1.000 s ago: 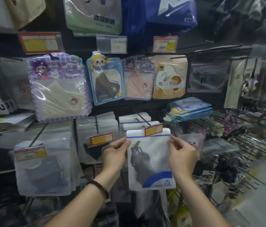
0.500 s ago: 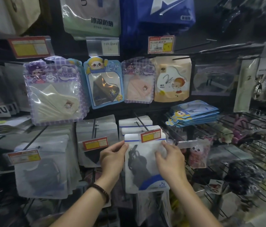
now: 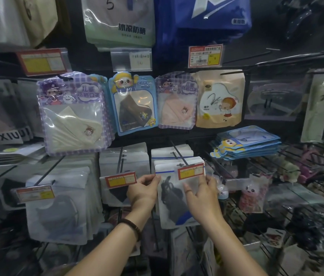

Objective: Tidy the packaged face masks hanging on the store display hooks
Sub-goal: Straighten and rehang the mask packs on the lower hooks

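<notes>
On the lower row of the display wall, far left, a thick stack of white pouches (image 3: pixel 57 206) hangs on a long hook, its right edge close to a second white stack (image 3: pixel 124 160). Only a narrow dark gap separates that stack from the next hook over, and the left grip (image 3: pixel 144 191), a bare hand with a dark wristband, fills it. Its thumb and curled fingers pinch the upper left edge of the mask packet (image 3: pixel 172 198).

The packet is a white pouch with a dark mask inside. It stands upright, long axis vertical. Its blue-striped top edge points up and its blue bottom corner points down. It is the front piece of a short stack on the black hook (image 3: pixel 179 154), which runs out toward the camera. The packet's top sits just behind the red and yellow price tag (image 3: pixel 190 172) at the hook's tip; whether the hook passes through it is hidden.

The right grip (image 3: pixel 203 198) covers the packet's right edge, thumb flat on the front and fingertips up by the tag. I cannot tell whether its fingers curl behind the pouch.

Just right of this hand, small cartoon packets (image 3: pixel 253 194) crowd a wire rack (image 3: pixel 296 176), leaving little free room. Above, a pile of blue packs (image 3: pixel 246 144) lies flat on the rack, well clear of both hands
</notes>
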